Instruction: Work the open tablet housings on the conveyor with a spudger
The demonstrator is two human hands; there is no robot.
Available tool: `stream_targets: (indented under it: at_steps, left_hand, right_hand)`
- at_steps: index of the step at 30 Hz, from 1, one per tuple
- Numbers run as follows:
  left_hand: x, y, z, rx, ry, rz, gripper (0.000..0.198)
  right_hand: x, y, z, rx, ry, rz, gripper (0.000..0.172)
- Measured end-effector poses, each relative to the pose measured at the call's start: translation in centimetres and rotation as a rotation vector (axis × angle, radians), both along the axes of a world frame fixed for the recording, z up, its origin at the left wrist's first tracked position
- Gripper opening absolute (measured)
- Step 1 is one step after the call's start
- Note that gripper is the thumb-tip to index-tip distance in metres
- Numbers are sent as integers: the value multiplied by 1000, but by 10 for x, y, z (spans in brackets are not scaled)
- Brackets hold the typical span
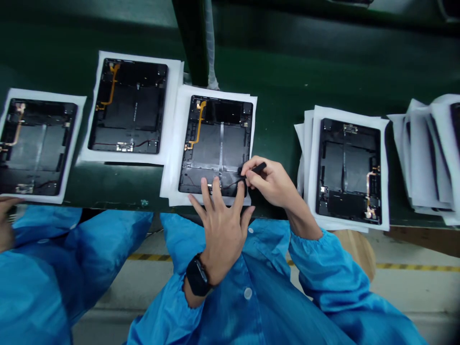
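Note:
In front of me an opened tablet housing (208, 135) lies on white foam sheets (172, 177), its inside facing up with an orange flex cable (199, 125) along the left side. My left hand (224, 235) is spread over the housing's lower edge, fingertips resting on it. Pinched in my right hand (271, 182) is a slim black pen-like tool (259, 167), held slanted at the lower right corner. The tool's tip and the part beneath it are hidden by my fingers.
Another tablet housing (129, 105) lies to the left and one more (350, 167) to the right, on foam sheets. A foam stack (426, 158) stands far right. At the far left, a co-worker's hand (5, 223) is beside a housing (38, 143). A green post (194, 43) rises behind.

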State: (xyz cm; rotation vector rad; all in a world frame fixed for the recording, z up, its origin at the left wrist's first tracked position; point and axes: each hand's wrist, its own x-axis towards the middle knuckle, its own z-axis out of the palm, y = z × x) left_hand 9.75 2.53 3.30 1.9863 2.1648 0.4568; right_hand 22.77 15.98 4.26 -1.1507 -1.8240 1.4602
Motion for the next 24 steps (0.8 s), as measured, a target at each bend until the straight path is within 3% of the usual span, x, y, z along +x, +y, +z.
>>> stream_targets:
  at_steps: [16,24]
  left_hand:
    - [-2,0,3,-20,-49,-17,56]
    - [-16,-10,-1,56,-118,-48,52]
  right_hand:
    - [1,0,-3,79,-36,7,9]
    - [2,0,-4,100,-48,14,10]
